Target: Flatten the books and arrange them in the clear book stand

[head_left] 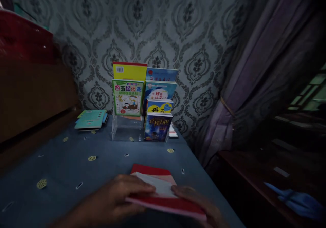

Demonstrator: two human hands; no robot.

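Note:
A red book (155, 172) with a white and pink patch on its cover lies flat on the blue cloth near the front. My left hand (114, 195) rests on its left part, fingers stretched over the cover. My right hand (201, 204) lies along the book's right edge, fingers extended; both are blurred by motion. Behind stands a clear tiered rack (126, 128) holding several children's books (156, 114), upright with covers facing me.
A small stack of turquoise booklets (90, 119) lies left of the rack. A dark wooden headboard (33, 95) rises at left, patterned wallpaper behind. A purple curtain (254, 78) hangs at right above a dark wooden surface with a blue object (295, 197).

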